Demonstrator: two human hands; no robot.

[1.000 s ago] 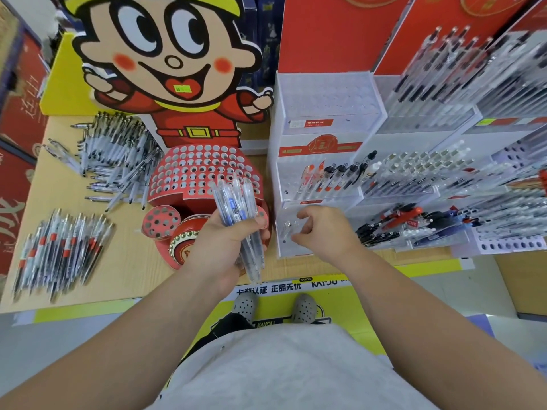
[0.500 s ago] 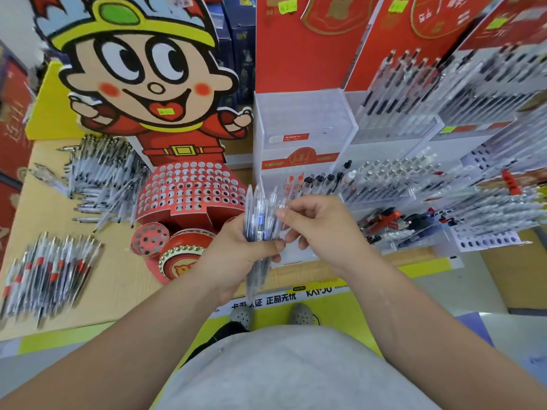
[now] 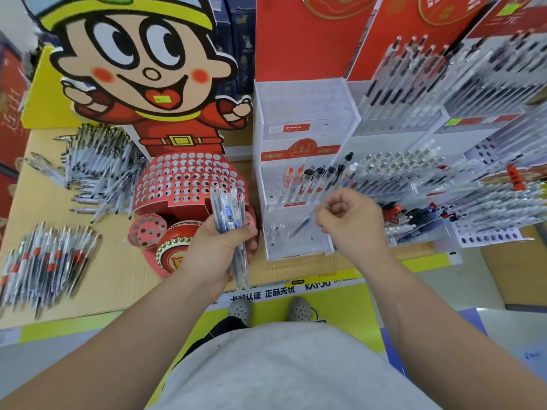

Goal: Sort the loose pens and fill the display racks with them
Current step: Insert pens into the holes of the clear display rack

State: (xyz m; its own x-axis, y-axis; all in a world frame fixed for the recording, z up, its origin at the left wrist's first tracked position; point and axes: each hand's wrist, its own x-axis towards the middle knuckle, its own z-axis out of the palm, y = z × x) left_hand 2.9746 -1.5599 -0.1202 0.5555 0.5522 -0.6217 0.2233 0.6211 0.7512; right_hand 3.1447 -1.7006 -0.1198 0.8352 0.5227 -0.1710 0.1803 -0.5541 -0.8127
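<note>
My left hand (image 3: 219,250) grips a bundle of clear pens (image 3: 229,217) with blue insides, held upright in front of the red perforated stand (image 3: 183,184). My right hand (image 3: 349,220) pinches a single clear pen (image 3: 303,224), its tip slanting down-left over the lowest tier of the white stepped rack (image 3: 296,247). The rack's middle tier holds a few pens (image 3: 313,180) with red and black caps. Its top tier shows no pens.
Two loose piles of pens lie on the wooden table at the left, one (image 3: 97,167) further back, one (image 3: 44,261) near the front edge. Fuller racks (image 3: 444,179) crowd the right. A large cartoon cut-out (image 3: 142,69) stands behind the red stand.
My right hand has drawn one pen out of the bundle and moved right and down with it to the white rack. My left hand has lowered the bundle slightly.
</note>
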